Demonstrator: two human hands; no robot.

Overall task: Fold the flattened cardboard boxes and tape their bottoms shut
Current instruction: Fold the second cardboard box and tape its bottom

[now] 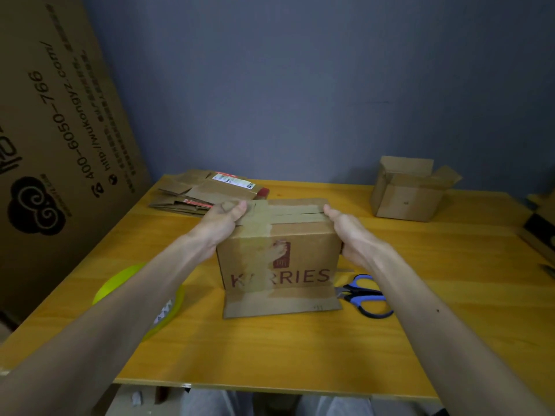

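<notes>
Cardboard box (279,259) is sitting bottom-up at mid-surface (300,349), left grip (223,220) and right grip (348,232) clasping its sides, thumbs lying on the tape (288,213). Doing this well is probably meaning firm strokes outward along the seam, with the box braced square.

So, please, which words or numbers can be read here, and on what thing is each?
"K RRIES", second letter under tape: held box.
"400-6050-766": big cardboard sheet.
"http://wukongyz.com/": same sheet.
Its small print: blurred.
Labels on flattened boxes: too small to read.
</notes>
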